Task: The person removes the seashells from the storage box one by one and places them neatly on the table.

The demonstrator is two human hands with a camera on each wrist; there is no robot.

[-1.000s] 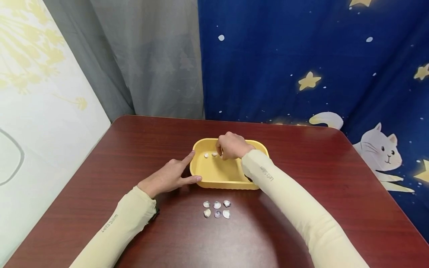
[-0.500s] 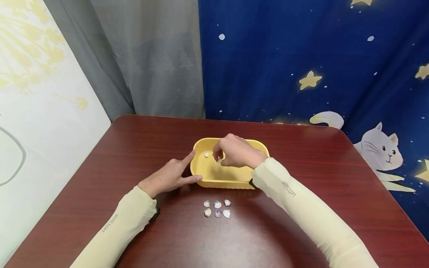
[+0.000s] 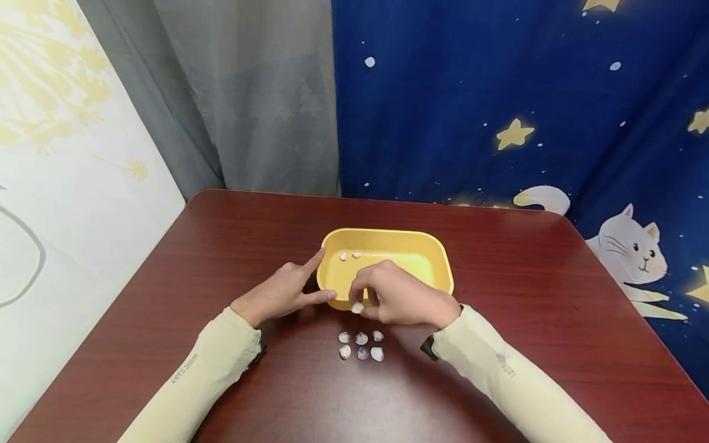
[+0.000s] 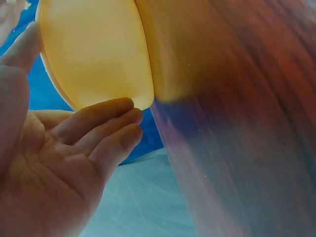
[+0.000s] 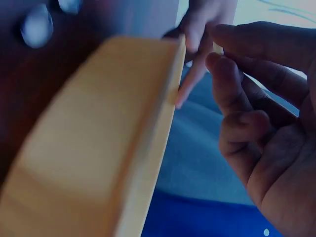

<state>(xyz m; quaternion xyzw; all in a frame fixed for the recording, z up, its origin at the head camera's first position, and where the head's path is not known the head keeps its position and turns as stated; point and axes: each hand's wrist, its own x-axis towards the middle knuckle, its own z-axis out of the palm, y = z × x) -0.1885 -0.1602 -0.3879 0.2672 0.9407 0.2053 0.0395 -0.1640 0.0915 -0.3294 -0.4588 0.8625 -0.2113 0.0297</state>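
My right hand (image 3: 396,294) pinches a small whitish shell (image 3: 357,307) between thumb and fingertips, over the near rim of a yellow plastic tub (image 3: 437,252). In the right wrist view only a sliver of that shell (image 5: 217,48) shows between the fingers. My left hand (image 3: 279,292) rests against the tub's left end, thumb and index finger spread along its rim; the left wrist view shows its other fingers extended by the tub wall (image 4: 98,54). Two pale shells (image 3: 343,256) lie inside the tub at the back left. Several shells (image 3: 362,339) form two rows on the table before it.
The dark red-brown wooden table (image 3: 266,234) extends around the tub. Behind it hang a grey curtain (image 3: 260,111) and a blue curtain (image 3: 432,98) with stars and a cat. A white patterned panel (image 3: 72,160) stands along the left side.
My right hand has come from inside the tub toward me, carrying a shell over the near rim. Two shells in the tub are now uncovered. The left hand stays in place.
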